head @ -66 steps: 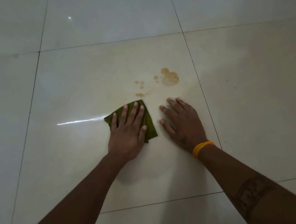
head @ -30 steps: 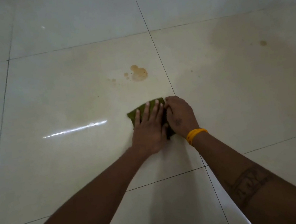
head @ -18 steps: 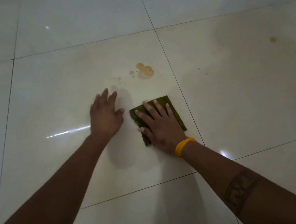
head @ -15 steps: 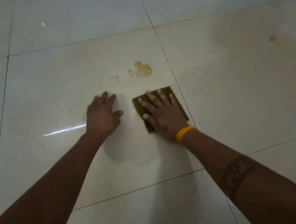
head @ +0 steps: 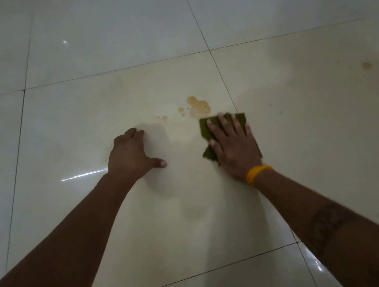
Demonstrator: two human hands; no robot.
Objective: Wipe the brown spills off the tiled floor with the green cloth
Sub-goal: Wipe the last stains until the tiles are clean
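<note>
Right hand (head: 234,147) presses flat, fingers spread, on green cloth (head: 206,128), frame centre-right, just below brown spill (head: 199,107). Left hand (head: 131,157) braces on floor (head: 82,122), fingers bent, holding nothing. Best: push cloth up-frame, steady pressure, over spill.

Indoor room, shown by glossy tiled floor (head: 95,46).

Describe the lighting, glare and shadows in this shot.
Head view: dim overall, with a glare streak on the glossy floor beside the left hand, a light reflection farther off, and soft shadows under both arms; the spill and cloth stay sharp.
</note>
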